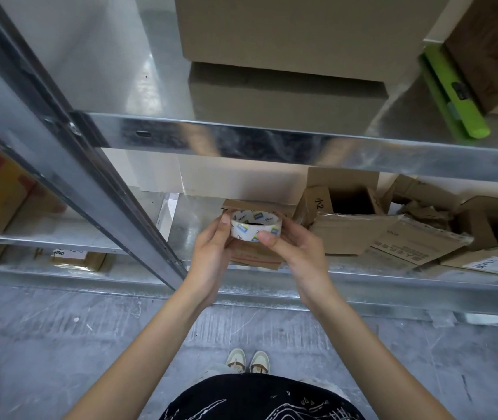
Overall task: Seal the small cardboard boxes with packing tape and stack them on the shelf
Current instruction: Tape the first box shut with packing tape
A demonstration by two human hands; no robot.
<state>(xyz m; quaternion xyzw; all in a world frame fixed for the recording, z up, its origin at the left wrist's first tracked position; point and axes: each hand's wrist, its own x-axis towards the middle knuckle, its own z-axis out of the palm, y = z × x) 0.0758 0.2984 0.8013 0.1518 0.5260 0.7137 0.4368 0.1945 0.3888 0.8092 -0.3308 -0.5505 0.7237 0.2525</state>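
Head view shows both hands raised at the lower shelf (363, 286), sharing 1 roll of tape (255, 226). The left hand (211, 253) pinches the roll's left rim, thumb on top; the right hand (294, 253) pinches the near right edge, thumb pressed on the printed band. The roll lies with its hole facing up and away, its width running left to right between the 2 grips. Directly below and behind it, touching or nearly so, sits the small box (255, 259) on the shelf. Finding the tape's free end looks like the next step; that end is not visible, and neither hand is clearly nearer.
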